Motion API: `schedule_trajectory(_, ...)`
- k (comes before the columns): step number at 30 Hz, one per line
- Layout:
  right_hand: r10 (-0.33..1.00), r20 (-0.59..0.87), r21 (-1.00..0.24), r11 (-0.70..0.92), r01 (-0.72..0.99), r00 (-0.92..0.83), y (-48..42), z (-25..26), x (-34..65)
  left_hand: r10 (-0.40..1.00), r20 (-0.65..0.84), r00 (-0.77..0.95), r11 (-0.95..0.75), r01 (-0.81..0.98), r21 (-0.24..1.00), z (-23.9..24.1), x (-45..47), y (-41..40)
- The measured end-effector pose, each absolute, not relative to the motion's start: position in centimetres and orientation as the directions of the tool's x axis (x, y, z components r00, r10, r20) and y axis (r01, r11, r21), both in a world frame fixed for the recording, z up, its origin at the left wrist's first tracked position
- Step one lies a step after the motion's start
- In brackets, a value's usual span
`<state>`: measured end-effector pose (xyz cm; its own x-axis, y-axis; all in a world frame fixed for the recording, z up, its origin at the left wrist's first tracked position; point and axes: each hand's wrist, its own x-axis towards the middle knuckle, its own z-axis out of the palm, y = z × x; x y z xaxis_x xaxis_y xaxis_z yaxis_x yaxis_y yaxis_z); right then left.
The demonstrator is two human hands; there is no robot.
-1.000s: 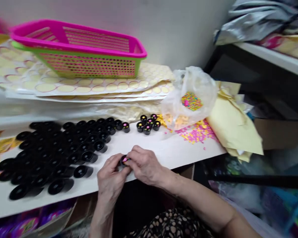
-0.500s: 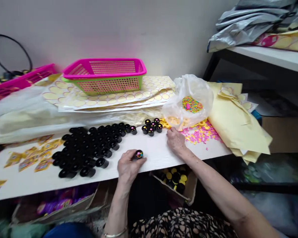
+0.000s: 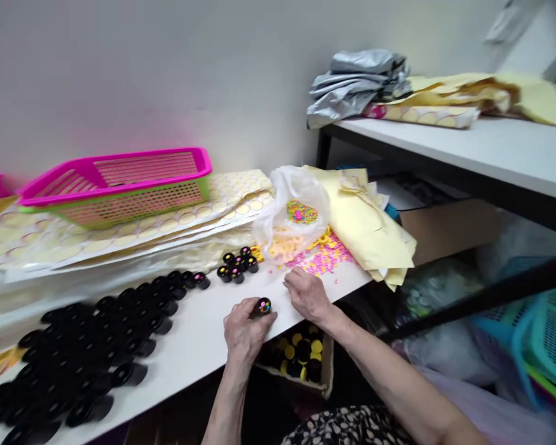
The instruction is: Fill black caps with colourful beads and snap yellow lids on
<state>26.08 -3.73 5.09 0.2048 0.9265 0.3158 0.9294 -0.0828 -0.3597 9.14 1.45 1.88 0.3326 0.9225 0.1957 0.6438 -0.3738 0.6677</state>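
Observation:
My left hand point(image 3: 244, 330) is closed around a small black cup point(image 3: 264, 306) with coloured beads in its top, at the front edge of the white table point(image 3: 199, 340). My right hand point(image 3: 307, 294) rests just right of it, fingers curled and pinched low on the table beside loose pink and yellow beads point(image 3: 322, 258). What the pinch holds is too small to see. A clear plastic bag of mixed beads point(image 3: 296, 213) lies open behind. A small cluster of filled black cups point(image 3: 237, 267) stands left of the bag. Many empty black cups point(image 3: 97, 334) cover the table's left.
A pink and green basket point(image 3: 120, 188) sits on sheets of round stickers point(image 3: 134, 232) at the back. Yellow paper point(image 3: 361, 222) lies right of the bag. A box of black and yellow caps point(image 3: 301, 358) stands under the table. A shelf point(image 3: 467, 154) with folded bags is at right.
A second ago both hands worked on one cup. The right hand then left it for the loose beads and has now drawn back toward the cup, which the left hand still holds. The camera turned right.

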Motion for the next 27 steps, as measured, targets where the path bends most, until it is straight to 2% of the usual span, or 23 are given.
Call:
schedule_trajectory(3,0.806,0.394,-0.394,-0.286,0.873,0.442,-4.8,5.2,29.5,0.902,0.188,0.388,-0.402,0.600,0.692,1.7,9.8,1.7)
schedule_trajectory(5,0.729,0.370,-0.376,-0.449,0.810,0.576,-4.3,5.5,32.6,0.895,0.179,0.408,-0.405,0.579,0.707,1.6,9.6,1.9)
schedule_trajectory(7,0.711,0.304,-0.330,-0.546,0.770,0.634,-3.1,5.9,35.3,0.890,0.175,0.421,-0.408,0.566,0.717,1.6,9.3,2.0)
schedule_trajectory(19,0.806,0.102,-0.269,-0.542,0.796,0.583,1.2,5.5,37.6,0.872,0.196,0.449,-0.430,0.508,0.747,2.6,9.6,1.0)
schedule_trajectory(23,0.805,0.136,-0.277,-0.528,0.803,0.577,0.0,6.5,38.2,0.878,0.199,0.436,-0.425,0.515,0.744,2.5,9.6,0.7)
schedule_trajectory(27,0.690,0.202,-0.366,-0.605,0.707,0.695,-1.7,7.6,39.2,0.883,0.201,0.424,-0.419,0.519,0.745,2.4,9.7,0.6)
